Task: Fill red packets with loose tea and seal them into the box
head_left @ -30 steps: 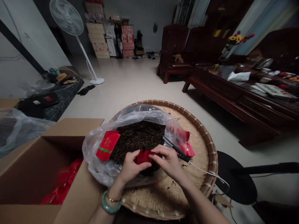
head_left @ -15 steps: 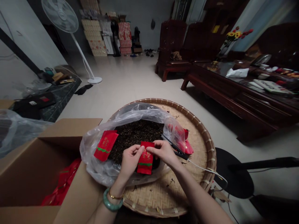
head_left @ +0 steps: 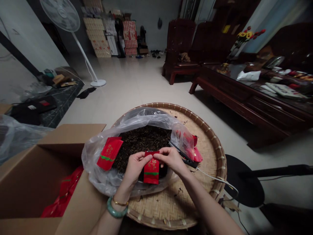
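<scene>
Between my two hands is a small red tea packet [head_left: 151, 171] with gold characters and a green band. My left hand [head_left: 136, 166] pinches its upper left part, and my right hand [head_left: 171, 160] pinches the upper right. Below them lies a clear plastic bag [head_left: 102, 181] full of dark loose tea leaves [head_left: 144, 137]. A fanned stack of similar red packets [head_left: 110, 153] rests on the bag's left side. By my right hand, a black tool with a white cord, perhaps a heat sealer [head_left: 183, 154], lies at the bag's edge.
The bag sits on a round woven bamboo tray [head_left: 171, 212]. At the left stands an open cardboard box [head_left: 73, 135] holding more red packets [head_left: 65, 192]. Other red packets [head_left: 197, 153] lie on the tray's right. A white fan [head_left: 97, 83] and a dark wooden table [head_left: 244, 94] stand beyond.
Both hands still hold the red packet; its top edge has dropped slightly and the thumbs have shifted a little along it. The view has moved slightly.
</scene>
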`<act>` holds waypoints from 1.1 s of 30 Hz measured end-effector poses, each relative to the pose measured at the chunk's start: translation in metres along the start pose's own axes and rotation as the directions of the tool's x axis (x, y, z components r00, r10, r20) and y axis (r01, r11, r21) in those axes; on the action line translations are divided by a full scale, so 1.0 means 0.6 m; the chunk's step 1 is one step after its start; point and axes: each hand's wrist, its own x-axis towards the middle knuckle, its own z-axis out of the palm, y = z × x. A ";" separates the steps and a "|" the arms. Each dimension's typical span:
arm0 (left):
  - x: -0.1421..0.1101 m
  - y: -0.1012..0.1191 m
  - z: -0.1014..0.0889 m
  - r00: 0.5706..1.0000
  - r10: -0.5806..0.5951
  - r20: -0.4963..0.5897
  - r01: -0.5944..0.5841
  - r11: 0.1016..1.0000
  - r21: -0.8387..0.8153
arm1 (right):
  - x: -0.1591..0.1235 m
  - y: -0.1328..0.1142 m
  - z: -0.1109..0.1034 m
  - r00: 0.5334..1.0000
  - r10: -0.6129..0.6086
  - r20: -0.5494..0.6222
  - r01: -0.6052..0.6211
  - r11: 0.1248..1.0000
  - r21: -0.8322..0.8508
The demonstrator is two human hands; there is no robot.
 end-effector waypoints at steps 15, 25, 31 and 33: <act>-0.007 0.003 0.017 0.980 -0.195 0.038 0.199 0.966 -0.164 | -0.002 0.015 -0.050 0.870 -0.486 -0.090 0.345 0.728 -0.593; -0.007 0.007 0.016 0.983 -0.180 0.030 0.182 0.971 -0.156 | -0.005 0.051 -0.108 0.928 -0.368 -0.056 0.094 0.377 -0.921; -0.007 0.007 0.014 0.989 -0.142 0.034 0.144 0.988 -0.055 | -0.021 0.012 -0.126 0.902 -0.431 0.005 0.322 0.664 -0.675; -0.007 0.005 0.017 0.992 -0.117 0.047 0.117 0.993 0.002 | -0.034 -0.009 -0.117 0.902 -0.419 0.098 0.388 0.693 -0.607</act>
